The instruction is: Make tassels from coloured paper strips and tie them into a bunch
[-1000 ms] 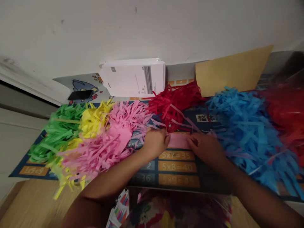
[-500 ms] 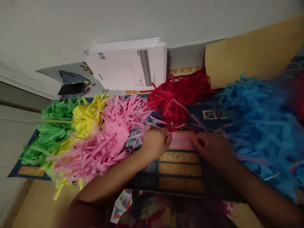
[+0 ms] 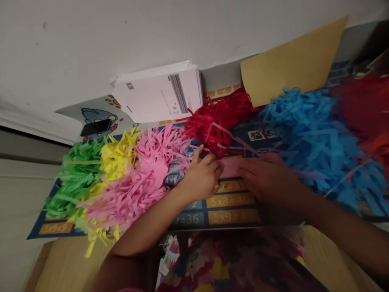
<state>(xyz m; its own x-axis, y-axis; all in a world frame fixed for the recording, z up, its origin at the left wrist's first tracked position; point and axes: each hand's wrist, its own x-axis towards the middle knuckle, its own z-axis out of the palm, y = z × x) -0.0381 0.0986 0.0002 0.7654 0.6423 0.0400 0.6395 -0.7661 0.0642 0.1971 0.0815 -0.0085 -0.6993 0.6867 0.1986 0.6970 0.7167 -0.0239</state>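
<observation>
A band of pink tissue paper point(image 3: 230, 167) lies flat on the printed mat between my two hands, its ends hidden under them. My left hand point(image 3: 203, 174) is at its left end, fingers curled down on it and thumb raised. At the right end, my right hand point(image 3: 264, 174) lies low with its fingers stretched over the paper; part of that hand is dark. Thin pink strips trail past both hands. Just beyond them sits a red tissue-paper tassel bunch point(image 3: 212, 125), and a fringed pink bunch point(image 3: 130, 194) lies left of my left hand.
Green fringe point(image 3: 79, 174) and yellow fringe point(image 3: 118, 152) lie far left. Blue fringe point(image 3: 319, 142) spreads on the right, with blurred red fringe point(image 3: 361, 109) beyond. A white box point(image 3: 158, 95), a phone point(image 3: 95, 127) and a yellow sheet point(image 3: 291, 65) stand or lie along the wall.
My right hand has gone from pinching the pink paper's edge to lying flatter over it. My left thumb has lifted from the paper. The view has shifted slightly to the right.
</observation>
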